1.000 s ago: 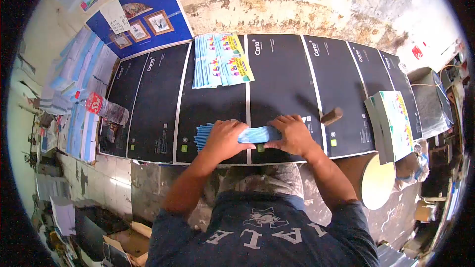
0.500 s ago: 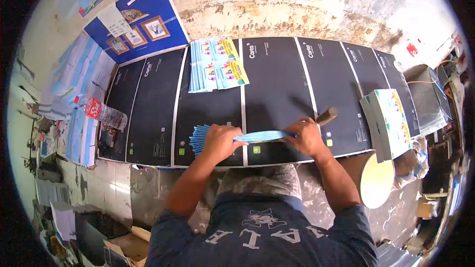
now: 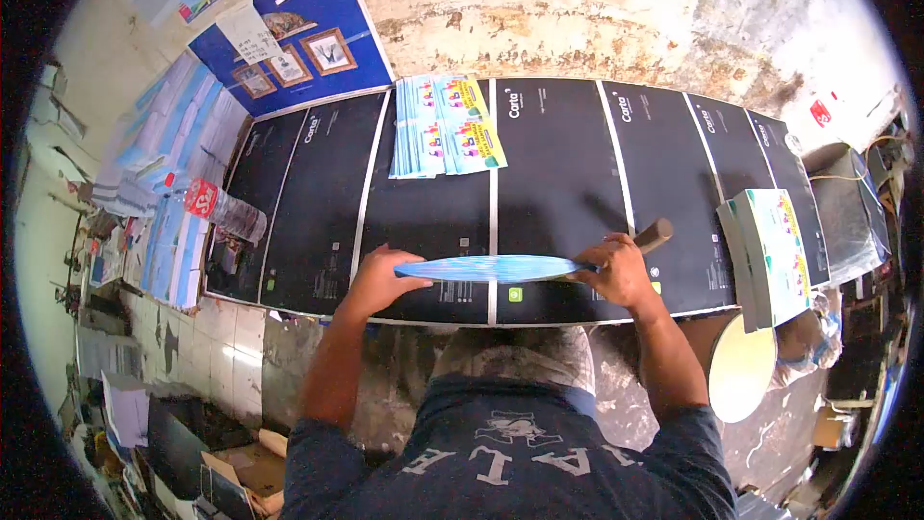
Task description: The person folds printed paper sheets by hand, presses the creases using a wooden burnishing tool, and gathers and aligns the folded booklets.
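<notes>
Blue paper sheaf (image 3: 496, 269) is spanning the two hands over the near side of the black-covered table (image 3: 553, 193). Leftmost, a red-labelled plastic bottle (image 3: 226, 212) is showing; the left hand (image 3: 383, 281) is pinching the sheaf's left end, fingers closed; the right hand (image 3: 617, 273) is gripping the other, just beside a brown rod (image 3: 657, 234).

The only view comes from a camera on the person's head, facing forward and steeply down over the shirt (image 3: 505, 453) onto the desk (image 3: 558, 169), near enough to hold both forearms; its wide round picture also reaches the wall (image 3: 539, 10) behind.
</notes>
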Demonstrator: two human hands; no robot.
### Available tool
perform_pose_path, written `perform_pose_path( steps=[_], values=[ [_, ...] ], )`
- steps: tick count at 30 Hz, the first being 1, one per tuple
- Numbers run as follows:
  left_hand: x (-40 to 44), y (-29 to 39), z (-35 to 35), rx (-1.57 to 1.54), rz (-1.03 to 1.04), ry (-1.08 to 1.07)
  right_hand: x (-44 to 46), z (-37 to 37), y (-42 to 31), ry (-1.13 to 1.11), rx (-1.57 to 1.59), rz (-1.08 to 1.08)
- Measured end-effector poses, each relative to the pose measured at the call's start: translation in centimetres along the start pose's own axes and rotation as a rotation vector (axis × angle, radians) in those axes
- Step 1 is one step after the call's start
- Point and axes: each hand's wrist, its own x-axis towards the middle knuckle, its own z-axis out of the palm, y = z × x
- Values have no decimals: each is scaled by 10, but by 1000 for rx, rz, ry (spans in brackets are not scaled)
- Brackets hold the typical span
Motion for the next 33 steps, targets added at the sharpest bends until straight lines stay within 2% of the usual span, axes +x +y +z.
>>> perform_pose_path(
  steps=[2,3,4,5,7,8,9,11,13,15,16,17,19,20,23,26,27,28,30,31,33],
  values=[
    [-4,-12,13,-25,10,63,-1,-1,-4,12,37,-13],
    [-2,-20,18,-48,36,123,-1,-5,-8,-2,155,78],
    [-6,-27,24,-139,-37,101,-1,-7,-11,-15,272,170],
    [-11,-34,29,-141,-37,102,-5,-2,-11,-15,269,169],
    [-20,-32,38,-566,-181,274,-24,24,-4,133,805,381],
    [-26,-31,41,-614,-182,261,-34,49,8,218,1120,354],
    [-24,-27,55,-618,-174,259,-35,65,1,352,1174,298],
    [-23,-18,90,-1020,-50,397,-30,63,-35,323,1101,391],
    [-18,-9,77,-1002,-116,345,-25,67,-28,336,1107,411],
    [-16,-25,81,-916,-272,220,-23,68,-22,252,1166,519],
    [-15,-29,85,-927,-279,273,-22,70,-24,317,1146,471],
    [-13,-34,85,-928,-263,274,-29,65,-24,305,1163,417],
    [-24,-35,81,-918,-102,204,-36,71,-15,284,1137,379],
    [-29,-35,83,-791,-116,232,-43,77,-15,283,1135,392],
    [-36,-50,105,-887,-34,275,-40,77,-17,295,1202,376],
    [-41,-45,104,-925,-102,258,-40,71,-18,303,1317,413],
    [-49,-55,115,-929,-116,261,-42,76,-8,195,1359,478],
    [-48,-76,130,-991,-77,222,-47,85,4,161,1200,428],
    [-42,-75,124,-1036,-72,219,-57,118,40,166,935,363],
    [-39,-74,122,-1059,-69,218,-54,84,30,44,689,307],
    [-39,-65,109,-771,-83,176,-58,91,74,-88,425,175]
  ],
)
